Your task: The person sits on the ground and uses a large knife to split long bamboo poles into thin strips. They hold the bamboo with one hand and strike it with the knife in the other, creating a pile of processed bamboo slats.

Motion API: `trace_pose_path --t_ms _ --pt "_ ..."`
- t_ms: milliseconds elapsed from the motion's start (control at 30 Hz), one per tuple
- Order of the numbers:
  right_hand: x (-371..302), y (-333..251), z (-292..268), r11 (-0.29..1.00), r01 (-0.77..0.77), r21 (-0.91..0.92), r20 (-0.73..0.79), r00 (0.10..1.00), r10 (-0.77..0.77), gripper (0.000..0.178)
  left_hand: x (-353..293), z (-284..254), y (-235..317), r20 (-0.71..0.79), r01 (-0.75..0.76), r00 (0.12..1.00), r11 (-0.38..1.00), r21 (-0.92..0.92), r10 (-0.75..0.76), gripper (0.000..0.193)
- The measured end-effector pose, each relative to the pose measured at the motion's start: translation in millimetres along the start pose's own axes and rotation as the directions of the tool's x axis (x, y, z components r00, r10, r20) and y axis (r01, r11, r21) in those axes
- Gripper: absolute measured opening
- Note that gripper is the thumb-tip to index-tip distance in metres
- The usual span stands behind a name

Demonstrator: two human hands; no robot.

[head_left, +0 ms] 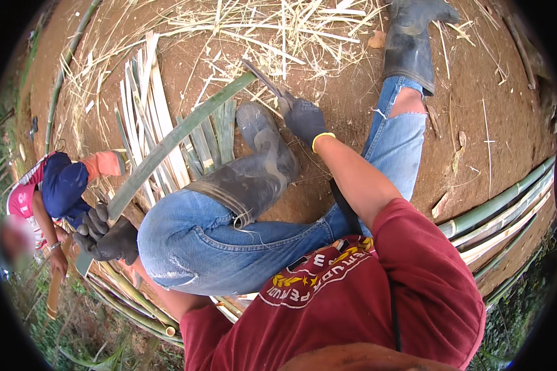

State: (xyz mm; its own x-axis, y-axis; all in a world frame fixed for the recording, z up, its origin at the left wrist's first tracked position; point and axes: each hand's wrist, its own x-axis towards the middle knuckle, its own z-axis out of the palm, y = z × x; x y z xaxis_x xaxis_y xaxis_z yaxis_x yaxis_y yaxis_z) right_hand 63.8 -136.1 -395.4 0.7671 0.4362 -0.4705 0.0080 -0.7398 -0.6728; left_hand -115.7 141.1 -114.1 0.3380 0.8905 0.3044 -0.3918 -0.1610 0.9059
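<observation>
A long green bamboo strip (pixel 179 133) slants across the view, from beside my left knee up to the middle. My left hand (pixel 108 238), in a dark glove, has its fingers curled round the strip's lower end. In my right hand (pixel 304 117), gloved in dark grey with a yellow cuff, is a knife (pixel 263 77). The knife's blade lies against the strip's upper end; its handle is mostly hidden by the fingers. Beneath the strip, several split bamboo slats (pixel 158 117), pale and green, lie side by side on the ground.
Thin bamboo shavings (pixel 284 37) litter the brown soil ahead. My rubber boots (pixel 260 167) and bent left leg frame the work. At left crouches another person (pixel 62 185), one hand on a piece of bamboo. Bamboo poles (pixel 495 207) lie at right, others (pixel 136 306) at lower left.
</observation>
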Motion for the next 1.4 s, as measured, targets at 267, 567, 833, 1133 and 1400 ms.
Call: trace_pose_path --t_ms 267,567,833,1133,1400 --pt "-3.9 13.5 7.0 0.999 -0.043 -0.03 -0.042 0.998 0.042 0.048 -4.5 -1.9 0.3 -0.014 -0.01 1.0 1.0 0.023 0.01 0.022" --pt "-10.7 16.3 2.4 0.979 -0.134 0.157 -0.025 0.99 0.139 0.052 -6.1 -0.8 6.1 -0.039 -0.014 0.999 0.999 0.039 0.016 0.021" --pt "-10.7 0.6 -12.7 0.994 -0.07 0.081 0.047 0.997 0.066 0.053 -7.8 -4.3 7.7 -0.058 -0.012 0.998 0.999 0.039 0.015 0.021" --pt "6.0 11.8 0.4 0.997 0.016 0.079 -0.009 1.0 -0.015 0.05 -14.8 -5.4 13.3 -0.082 -0.028 0.996 0.998 0.059 0.033 0.021" --pt "-0.5 7.6 -5.5 0.988 0.095 0.123 -0.057 0.994 -0.088 0.049 -15.9 -3.2 12.2 -0.089 -0.033 0.995 0.998 0.051 0.038 0.02"
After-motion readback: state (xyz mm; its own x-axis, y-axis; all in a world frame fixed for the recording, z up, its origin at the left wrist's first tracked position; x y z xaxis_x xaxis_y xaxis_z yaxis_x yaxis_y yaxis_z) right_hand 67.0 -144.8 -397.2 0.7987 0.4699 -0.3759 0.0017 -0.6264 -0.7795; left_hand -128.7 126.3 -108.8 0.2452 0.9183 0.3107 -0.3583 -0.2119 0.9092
